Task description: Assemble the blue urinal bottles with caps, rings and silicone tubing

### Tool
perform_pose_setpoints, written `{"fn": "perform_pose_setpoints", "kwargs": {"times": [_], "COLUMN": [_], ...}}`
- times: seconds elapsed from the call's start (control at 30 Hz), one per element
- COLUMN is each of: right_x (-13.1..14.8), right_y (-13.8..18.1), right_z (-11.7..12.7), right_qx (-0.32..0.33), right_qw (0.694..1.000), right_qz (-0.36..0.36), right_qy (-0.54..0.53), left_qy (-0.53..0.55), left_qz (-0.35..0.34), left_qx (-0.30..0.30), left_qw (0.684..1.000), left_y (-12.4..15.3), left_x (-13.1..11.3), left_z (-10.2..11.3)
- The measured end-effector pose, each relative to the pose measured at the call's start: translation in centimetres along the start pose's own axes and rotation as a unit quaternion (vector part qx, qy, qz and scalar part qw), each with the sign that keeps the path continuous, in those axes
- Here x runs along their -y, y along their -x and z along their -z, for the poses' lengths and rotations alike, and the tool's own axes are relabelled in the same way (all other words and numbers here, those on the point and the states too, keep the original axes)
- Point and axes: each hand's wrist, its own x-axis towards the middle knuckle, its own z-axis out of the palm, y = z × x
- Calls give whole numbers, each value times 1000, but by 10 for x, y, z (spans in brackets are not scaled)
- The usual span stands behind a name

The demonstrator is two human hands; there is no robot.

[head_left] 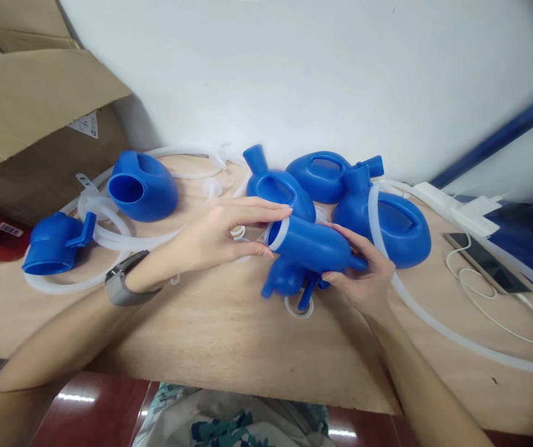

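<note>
A blue plastic spouted cup (315, 245) is held lying sideways above the table, its wide mouth to the left. A translucent white ring (281, 231) sits at the rim of that mouth. My left hand (229, 233) pinches the ring between thumb and fingers. Around the narrow, spouted end, my right hand (366, 273) is closed on the cup. Just below lie another blue spouted part (287, 277) and a loose white ring (300, 308). Blue handled bottles (289, 192) stand behind my hands.
At left are an open-mouthed blue bottle (154, 189), a blue capped piece (52, 245), coiled clear tubing (108, 242) and a cardboard box (38, 167). A clear hose (453, 351) runs along the right, near a phone (490, 264) with a white cable. A white wall (294, 74) rises behind.
</note>
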Motion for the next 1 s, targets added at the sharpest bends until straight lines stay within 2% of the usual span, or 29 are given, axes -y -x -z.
{"fn": "perform_pose_setpoints", "kwargs": {"times": [0.1,0.33,0.47,0.57,0.67,0.87,1.0], "right_x": [-3,-14,-15,-11,-7,-2,-1], "right_y": [0,-1,-6,-8,-7,0,2], "right_z": [3,8,11,9,4,-1,-4], "right_qx": [29,57,129,169,155,105,76], "right_qw": [999,993,978,969,976,992,995], "right_qz": [-34,-79,-88,-69,-43,1,24], "right_qy": [-18,-73,-137,-170,-146,-65,-66], "left_qy": [-23,-43,-31,-8,-16,-114,-122], "left_qz": [-28,-20,-3,14,10,0,-4], "left_qx": [1,42,59,74,80,66,79], "left_qw": [999,998,998,997,997,991,989], "left_y": [0,-1,-3,-4,-3,2,2], "left_x": [-6,-26,-32,-34,-37,-47,-46], "left_z": [1,6,5,9,15,23,22]}}
